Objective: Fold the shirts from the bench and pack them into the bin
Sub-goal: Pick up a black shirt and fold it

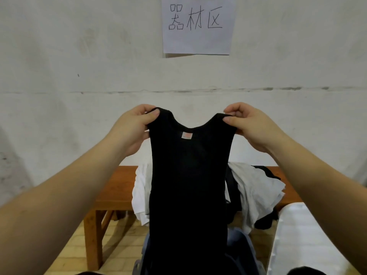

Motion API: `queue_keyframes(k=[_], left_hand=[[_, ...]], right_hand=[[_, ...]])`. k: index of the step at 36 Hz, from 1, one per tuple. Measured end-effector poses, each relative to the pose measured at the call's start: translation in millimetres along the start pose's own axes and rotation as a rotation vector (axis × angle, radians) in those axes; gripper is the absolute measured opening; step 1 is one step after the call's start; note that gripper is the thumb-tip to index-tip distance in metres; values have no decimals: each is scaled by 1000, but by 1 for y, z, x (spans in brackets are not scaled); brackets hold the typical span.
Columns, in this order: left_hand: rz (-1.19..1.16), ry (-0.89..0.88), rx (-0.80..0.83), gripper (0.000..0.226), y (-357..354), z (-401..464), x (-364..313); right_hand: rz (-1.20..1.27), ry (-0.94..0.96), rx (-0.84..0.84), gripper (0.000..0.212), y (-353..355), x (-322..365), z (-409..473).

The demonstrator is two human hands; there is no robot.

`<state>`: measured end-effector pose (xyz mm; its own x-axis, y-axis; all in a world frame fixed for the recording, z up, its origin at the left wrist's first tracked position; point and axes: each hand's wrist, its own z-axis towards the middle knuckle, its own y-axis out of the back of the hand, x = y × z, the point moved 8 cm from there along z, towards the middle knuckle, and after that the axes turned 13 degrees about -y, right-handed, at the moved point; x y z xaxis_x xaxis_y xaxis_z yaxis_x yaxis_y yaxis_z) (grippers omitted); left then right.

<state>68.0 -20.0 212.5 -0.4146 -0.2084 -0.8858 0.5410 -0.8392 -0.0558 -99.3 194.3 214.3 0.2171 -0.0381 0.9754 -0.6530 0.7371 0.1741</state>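
Note:
A black sleeveless shirt [188, 185] hangs in front of me, held up by its two shoulder straps, with a small pink label below the neckline. My left hand [133, 128] pinches the left strap and my right hand [252, 126] pinches the right strap. Behind the shirt, a pile of white, grey and black shirts [256, 191] lies on the brown wooden bench [115, 187]. A white bin [305, 241] shows at the lower right, its inside mostly out of view.
A white wall [79, 56] stands close behind the bench, with a paper sign [198, 24] taped to it. Wooden floor [123, 235] lies under the bench. A blue-grey object [242, 247] sits low behind the hanging shirt.

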Motion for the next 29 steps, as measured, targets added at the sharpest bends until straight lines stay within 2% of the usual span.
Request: queue_keyframes(k=[4,8,15,18,21,24,26,29], left_hand=[[-161,24,13,12,-18,0,1],[-211,5,36,11,-34,1,-1],[-100,-36,226,13,-66,-6,0],[-44,-49,248,14,-69,-8,0],[-66,-57,228,15,-66,-7,-1],[-92,-53,200,16,-59,-6,-1],[-114,-42,189,16,-57,-6,-1],[-122,-27,180,15,-55,-6,-1]], right_hand=[[23,21,2,13,-18,12,-3],[35,47,-39,12,-34,22,1],[61,73,-53,8,-59,29,8],[77,73,-31,7,-64,25,7],[159,69,59,8,-70,10,5],[248,26,178,26,-78,-25,3],[161,-44,282,29,-90,-61,-1],[-149,-219,452,35,-109,-124,-16]])
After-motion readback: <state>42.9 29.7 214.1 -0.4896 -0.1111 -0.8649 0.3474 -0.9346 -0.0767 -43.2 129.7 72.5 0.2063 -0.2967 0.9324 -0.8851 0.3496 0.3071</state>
